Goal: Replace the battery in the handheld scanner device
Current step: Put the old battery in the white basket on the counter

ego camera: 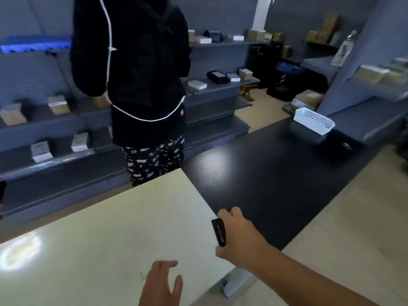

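Note:
My right hand (237,237) grips a slim black handheld device (219,233) with a row of small light markings along its edge. I hold it on edge over the right side of a pale cream table (92,244). Whether it is the scanner or its battery I cannot tell. My left hand (160,283) hovers low over the table's near edge, fingers spread and empty. No other scanner part shows on the table.
A person in a black jacket (136,69) and patterned trousers stands just beyond the table's far corner. Grey shelving (218,87) with small boxes runs behind. A dark table (271,173) lies to the right, with a white perforated basket (313,120) past its far end.

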